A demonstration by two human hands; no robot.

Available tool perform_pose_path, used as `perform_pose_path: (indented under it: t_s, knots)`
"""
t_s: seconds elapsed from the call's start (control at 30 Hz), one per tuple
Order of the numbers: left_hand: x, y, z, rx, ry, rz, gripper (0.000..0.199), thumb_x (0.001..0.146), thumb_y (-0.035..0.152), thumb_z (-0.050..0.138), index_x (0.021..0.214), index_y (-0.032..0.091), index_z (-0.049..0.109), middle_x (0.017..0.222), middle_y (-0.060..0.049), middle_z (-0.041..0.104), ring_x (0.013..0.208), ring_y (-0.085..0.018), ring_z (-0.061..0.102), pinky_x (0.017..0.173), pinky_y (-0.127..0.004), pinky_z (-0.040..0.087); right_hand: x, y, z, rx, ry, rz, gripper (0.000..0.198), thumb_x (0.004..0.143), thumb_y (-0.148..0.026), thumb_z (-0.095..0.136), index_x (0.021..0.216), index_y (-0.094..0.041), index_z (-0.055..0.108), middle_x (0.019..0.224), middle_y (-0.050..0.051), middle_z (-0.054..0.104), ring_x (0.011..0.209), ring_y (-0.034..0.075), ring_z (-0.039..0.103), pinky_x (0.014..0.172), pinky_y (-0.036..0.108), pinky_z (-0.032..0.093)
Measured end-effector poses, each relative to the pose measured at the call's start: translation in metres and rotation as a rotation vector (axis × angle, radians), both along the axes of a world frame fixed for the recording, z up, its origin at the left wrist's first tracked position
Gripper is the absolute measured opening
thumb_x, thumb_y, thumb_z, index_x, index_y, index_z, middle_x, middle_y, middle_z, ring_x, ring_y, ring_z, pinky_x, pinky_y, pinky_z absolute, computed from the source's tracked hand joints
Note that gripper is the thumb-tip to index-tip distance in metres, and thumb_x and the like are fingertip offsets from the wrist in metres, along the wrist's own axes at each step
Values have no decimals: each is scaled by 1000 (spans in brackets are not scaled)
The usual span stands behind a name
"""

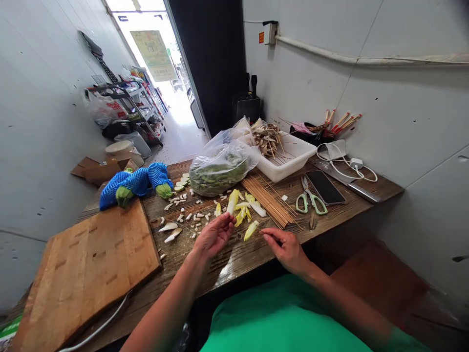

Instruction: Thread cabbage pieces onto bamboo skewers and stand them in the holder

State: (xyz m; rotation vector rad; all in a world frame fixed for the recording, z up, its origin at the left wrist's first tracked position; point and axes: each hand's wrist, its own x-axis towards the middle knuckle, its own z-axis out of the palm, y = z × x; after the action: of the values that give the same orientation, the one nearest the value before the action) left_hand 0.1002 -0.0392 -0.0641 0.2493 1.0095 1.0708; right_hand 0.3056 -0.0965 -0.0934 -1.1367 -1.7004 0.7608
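My left hand [216, 233] pinches a pale yellow-green cabbage leaf [232, 201] between thumb and fingers, holding it upright over the table. To its right, my right hand [287, 248] is closed in a pinch. Whatever thin thing its fingertips grip is too small to make out. Just left of those fingertips is another cabbage leaf [251, 231]; I cannot tell whether it touches them. Beyond the hands lie more yellow leaves [242, 215] and a whitish leaf [258, 209]. A bundle of bamboo skewers [269, 201] rests behind my right hand.
White mushroom pieces [173, 235] lie scattered left of the hands, near a wooden board [98, 269]. Blue-netted vegetables [137, 183], a bag of greens [220, 171] and a white tray [284, 171] stand behind. Scissors [310, 199], a phone [326, 187] and a knife [364, 192] lie right.
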Motion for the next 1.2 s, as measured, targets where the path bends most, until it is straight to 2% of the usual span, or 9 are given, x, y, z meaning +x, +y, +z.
perform_pose_path:
  t_s: [0.13,0.27,0.37,0.47,0.6,0.73,0.87,0.97,1.2]
  knots:
    - [-1,-19,-6,321,539,-70,23,72,32,71,66,12,61,62,-2,58,54,-9,51,45,-16,36,-1,0,0,-37,27,-27,23,87,-29,49,92,-17,68,87,6,72,75,16,68,64,24,54]
    - [-19,-38,2,689,1210,-480,32,71,38,70,50,15,62,45,1,49,45,-9,40,46,-21,28,3,0,-9,-58,28,-53,24,86,-30,49,93,-17,68,88,7,72,79,18,68,66,26,54]
    - [-39,-34,14,937,1317,-652,16,78,34,63,80,22,74,74,-4,67,67,-16,57,63,-23,39,7,1,-16,-79,15,-74,25,86,-31,48,94,-18,68,89,7,72,77,18,68,65,27,54]
    - [-48,-12,16,1104,1389,-716,27,83,24,55,107,30,67,115,-7,62,105,-24,53,90,-32,34,8,1,-18,-93,-9,-69,25,86,-31,49,94,-17,68,88,7,72,76,18,68,64,27,54]
    - [-40,16,6,1173,1478,-974,24,84,21,53,103,28,67,125,-7,56,123,-26,40,104,-40,20,8,-1,-17,-104,-16,-68,24,86,-30,49,94,-17,68,88,6,72,77,18,68,66,27,54]
    - [-29,27,7,1253,1443,-1055,12,80,19,57,87,23,65,112,-7,61,112,-25,50,107,-41,15,9,-3,-17,-96,-14,-43,24,86,-30,50,94,-17,68,90,7,72,80,18,68,67,27,54]
    - [-27,27,14,1152,1327,-890,7,74,16,63,75,23,65,70,-1,62,72,-18,56,100,-34,27,9,-4,-17,-89,-6,-27,24,86,-30,50,94,-17,68,89,7,73,79,18,68,66,27,55]
    - [-27,23,10,901,1147,-574,14,67,22,73,81,23,69,77,-3,66,74,-18,56,84,-27,38,7,-5,-14,-75,-6,-21,23,85,-29,51,94,-17,68,87,6,73,76,17,68,60,25,54]
    - [-15,-7,0,246,238,-345,26,63,25,79,83,12,68,74,-5,64,63,-12,58,65,-24,48,-2,-9,-9,10,-3,58,23,86,-26,51,96,-19,69,90,6,73,81,18,69,71,28,56]
